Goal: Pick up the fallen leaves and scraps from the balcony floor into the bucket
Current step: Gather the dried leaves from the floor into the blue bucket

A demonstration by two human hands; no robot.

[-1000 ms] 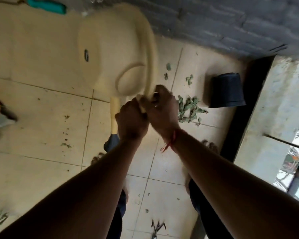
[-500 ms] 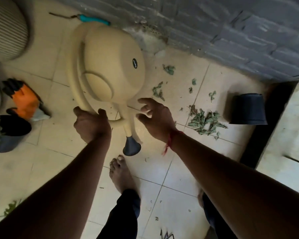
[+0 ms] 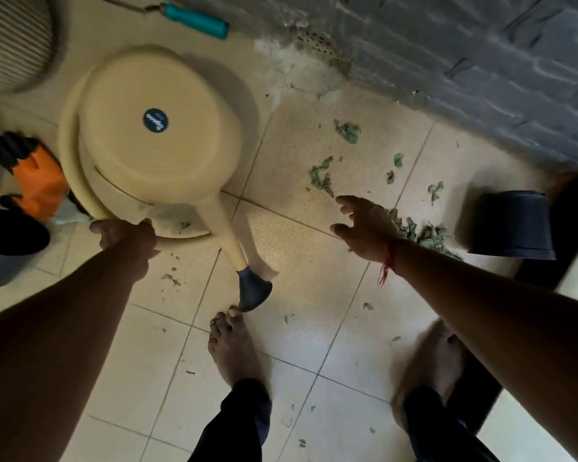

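Left hand [image 3: 124,235] grips the can's [image 3: 161,138] handle at nine o'clock. Right hand [image 3: 367,228], fingers spread and holding nothing, hovers just beside the leaves [image 3: 427,235] at three o'clock, with the black bucket [image 3: 511,225] just past them.

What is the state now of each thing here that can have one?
Can, tilted, held by its handle.
Left hand, grips the can's handle.
Right hand, open, holding nothing.
Leaves, lying on the floor, some piled.
Black pot, not upright.
Gloves, lying on the floor.
Teal tool, lying by the wall.
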